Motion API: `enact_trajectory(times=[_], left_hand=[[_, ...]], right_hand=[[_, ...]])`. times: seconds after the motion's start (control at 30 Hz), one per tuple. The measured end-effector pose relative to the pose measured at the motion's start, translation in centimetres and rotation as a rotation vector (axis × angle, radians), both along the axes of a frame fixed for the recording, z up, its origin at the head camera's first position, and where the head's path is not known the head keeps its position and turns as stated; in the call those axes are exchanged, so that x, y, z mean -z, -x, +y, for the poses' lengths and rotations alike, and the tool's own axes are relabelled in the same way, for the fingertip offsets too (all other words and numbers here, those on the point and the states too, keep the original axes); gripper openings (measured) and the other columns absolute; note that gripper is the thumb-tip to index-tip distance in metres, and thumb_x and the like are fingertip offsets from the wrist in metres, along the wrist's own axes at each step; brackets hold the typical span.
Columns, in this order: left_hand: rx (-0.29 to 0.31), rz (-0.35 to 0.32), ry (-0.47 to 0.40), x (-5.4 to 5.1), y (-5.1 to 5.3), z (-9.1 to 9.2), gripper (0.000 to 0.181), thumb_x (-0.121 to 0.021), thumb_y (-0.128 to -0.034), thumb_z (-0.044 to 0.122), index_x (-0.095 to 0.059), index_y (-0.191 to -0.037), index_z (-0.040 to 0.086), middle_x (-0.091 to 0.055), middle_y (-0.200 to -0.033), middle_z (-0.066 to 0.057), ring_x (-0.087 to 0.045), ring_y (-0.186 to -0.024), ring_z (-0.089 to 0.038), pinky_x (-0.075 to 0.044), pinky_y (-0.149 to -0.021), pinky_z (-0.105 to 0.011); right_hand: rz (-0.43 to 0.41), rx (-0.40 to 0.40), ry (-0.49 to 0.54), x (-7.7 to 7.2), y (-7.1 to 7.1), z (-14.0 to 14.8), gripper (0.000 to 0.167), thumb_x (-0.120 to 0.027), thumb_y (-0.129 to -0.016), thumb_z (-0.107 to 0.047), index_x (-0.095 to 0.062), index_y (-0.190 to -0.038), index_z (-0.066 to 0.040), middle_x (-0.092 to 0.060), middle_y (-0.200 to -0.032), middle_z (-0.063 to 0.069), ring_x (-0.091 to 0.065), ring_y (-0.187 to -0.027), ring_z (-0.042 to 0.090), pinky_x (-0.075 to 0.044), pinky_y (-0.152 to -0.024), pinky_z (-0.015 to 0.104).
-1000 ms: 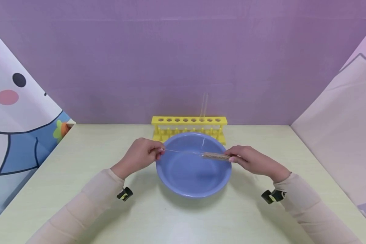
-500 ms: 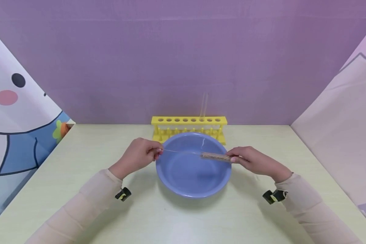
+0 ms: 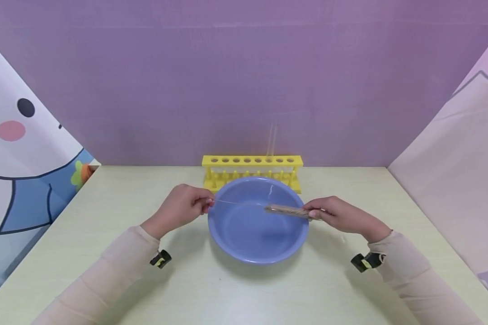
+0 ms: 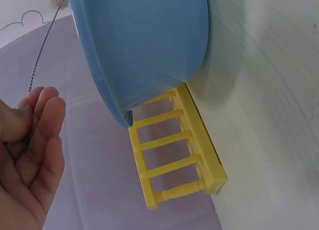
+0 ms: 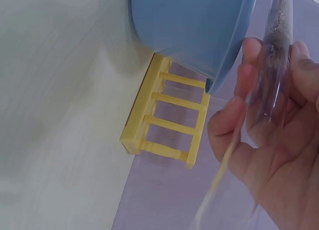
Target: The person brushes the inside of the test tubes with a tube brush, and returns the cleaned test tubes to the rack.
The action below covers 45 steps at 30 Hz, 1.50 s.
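In the head view my left hand [image 3: 185, 205] pinches the thin wire handle of a test tube brush over the basin's left side. The twisted wire [image 4: 40, 53] shows clearly in the left wrist view, with bristles [image 4: 60, 0] at its far end. Across from it, my right hand [image 3: 335, 214] grips a clear glass test tube [image 5: 271, 85] between thumb and fingers, lying nearly level. Brown bristles [image 3: 284, 210] fill much of the tube. Below both hands stands a blue basin [image 3: 258, 259]; whether it holds water is hard to tell.
Just behind the basin, a yellow test tube rack [image 3: 252, 160] stands against the purple backdrop. One clear test tube [image 3: 272, 137] rises from a hole right of its middle. A pale strip [image 5: 217, 177] hangs beside the right hand.
My hands have drifted slightly apart, the left one leftward and the right one a little rightward. The visible bristle end has shifted slightly left. Basin and rack keep their places.
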<state>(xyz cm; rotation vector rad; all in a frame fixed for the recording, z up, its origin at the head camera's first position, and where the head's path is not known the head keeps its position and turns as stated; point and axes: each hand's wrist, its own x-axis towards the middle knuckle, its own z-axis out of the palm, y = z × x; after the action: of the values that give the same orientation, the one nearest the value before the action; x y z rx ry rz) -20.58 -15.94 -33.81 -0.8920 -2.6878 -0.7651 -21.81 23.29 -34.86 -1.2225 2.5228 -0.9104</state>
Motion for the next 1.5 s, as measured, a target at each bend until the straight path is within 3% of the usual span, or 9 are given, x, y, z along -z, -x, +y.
enact_trajectory(times=[0.23, 0.47, 0.73, 1.13, 1.5], left_hand=[[-0.005, 0.002, 0.01, 0.1, 0.1, -0.4, 0.017, -0.061, -0.087, -0.001, -0.071, -0.082, 0.012, -0.055, -0.06, 0.014, -0.05, -0.055, 0.0, -0.047, -0.062, -0.026], [-0.008, 0.012, 0.007, 0.1, 0.0, -0.6, 0.017, -0.061, -0.0866, -0.001, -0.072, -0.083, 0.011, -0.055, -0.059, 0.014, -0.049, -0.054, 0.0, -0.048, -0.065, -0.028], [-0.016, 0.001, 0.02, 0.0, 0.0, -0.8, 0.017, -0.061, -0.086, -0.002, -0.071, -0.083, 0.011, -0.055, -0.059, 0.014, -0.05, -0.055, 0.0, -0.049, -0.065, -0.028], [-0.022, -0.019, 0.024, -0.1, 0.0, -1.0, 0.02, -0.059, -0.0857, -0.004, -0.07, -0.081, 0.013, -0.055, -0.06, 0.013, -0.049, -0.055, -0.001, -0.047, -0.063, -0.027], [-0.03, -0.005, 0.027, 0.0, 0.0, -1.3, 0.019, -0.06, -0.0855, -0.002, -0.069, -0.08, 0.014, -0.055, -0.06, 0.015, -0.051, -0.055, -0.001, -0.048, -0.063, -0.027]], right_hand=[[-0.043, -0.016, 0.014, -0.1, 0.0, 0.2, 0.025, -0.048, -0.098, -0.01, -0.063, -0.112, 0.003, -0.068, -0.1, 0.006, -0.06, -0.085, 0.012, -0.052, -0.074, 0.034], [-0.098, -0.02, 0.031, 0.0, 0.0, 0.4, 0.025, -0.048, -0.098, -0.01, -0.064, -0.113, 0.002, -0.068, -0.098, 0.005, -0.059, -0.083, 0.009, -0.052, -0.073, 0.031], [-0.117, -0.019, 0.041, -0.1, -0.2, 0.7, 0.023, -0.049, -0.097, -0.01, -0.065, -0.11, 0.0, -0.062, -0.086, 0.0, -0.051, -0.073, 0.005, -0.045, -0.061, 0.026], [-0.127, -0.058, 0.054, 0.1, -0.1, 1.2, 0.021, -0.048, -0.097, -0.007, -0.065, -0.108, -0.001, -0.057, -0.082, -0.006, -0.049, -0.068, 0.004, -0.045, -0.058, 0.024], [-0.181, -0.063, 0.072, 0.1, -0.1, 1.5, 0.021, -0.046, -0.098, -0.006, -0.064, -0.107, -0.002, -0.055, -0.08, -0.006, -0.046, -0.062, 0.025, -0.042, -0.053, 0.025]])
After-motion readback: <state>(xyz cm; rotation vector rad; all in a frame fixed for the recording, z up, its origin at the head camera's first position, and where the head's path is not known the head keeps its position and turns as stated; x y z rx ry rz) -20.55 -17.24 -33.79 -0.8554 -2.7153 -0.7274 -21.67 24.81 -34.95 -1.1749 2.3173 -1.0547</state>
